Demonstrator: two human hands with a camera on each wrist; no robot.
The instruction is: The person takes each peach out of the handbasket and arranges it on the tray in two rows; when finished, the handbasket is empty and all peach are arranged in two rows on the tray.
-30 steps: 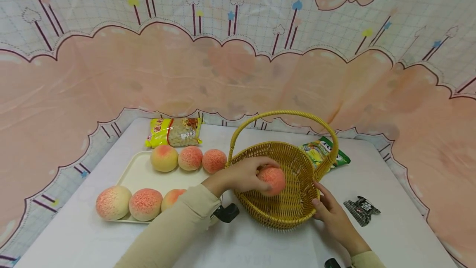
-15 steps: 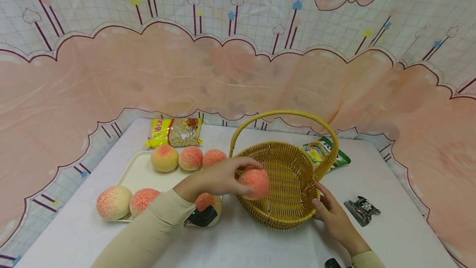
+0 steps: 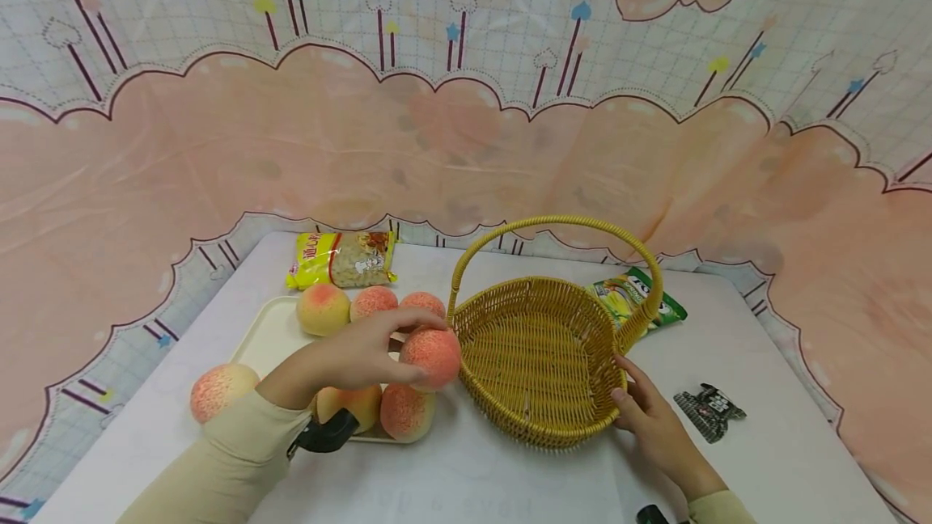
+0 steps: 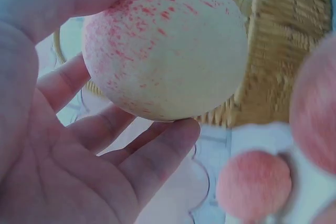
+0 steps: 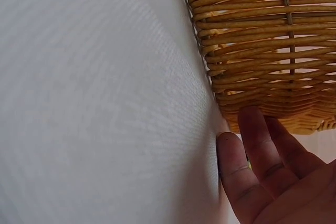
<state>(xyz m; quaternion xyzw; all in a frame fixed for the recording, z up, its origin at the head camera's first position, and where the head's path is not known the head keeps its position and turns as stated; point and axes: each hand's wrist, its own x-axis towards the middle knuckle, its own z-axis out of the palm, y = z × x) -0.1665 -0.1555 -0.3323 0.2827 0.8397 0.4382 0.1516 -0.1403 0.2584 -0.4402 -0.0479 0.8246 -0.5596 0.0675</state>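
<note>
In the head view my left hand (image 3: 349, 352) grips a round pink peach (image 3: 431, 358), held over the right side of the cream tray (image 3: 265, 338), close to the basket's left rim. Seen from the left wrist, thumb and fingers wrap the peach (image 4: 173, 51), whose underside is pale with red flecks. My right hand (image 3: 658, 427) holds the right rim of the yellow wicker basket (image 3: 542, 370), thumb at the rim. In the right wrist view the fingers (image 5: 257, 135) of that hand lie against the outer weave near the white tabletop. The basket's tall handle arches upward.
Several peaches lie on the tray, with a back row (image 3: 323, 310) and a front row (image 3: 408, 412) partly behind the left arm. A yellow pasta bag (image 3: 342, 259) lies behind the tray. Right of the basket are a green packet (image 3: 666, 310) and a small black packet (image 3: 709, 412).
My left hand has carried the peach leftward, from over the basket's inside to over the tray's right side. The right hand and the basket have stayed put.
</note>
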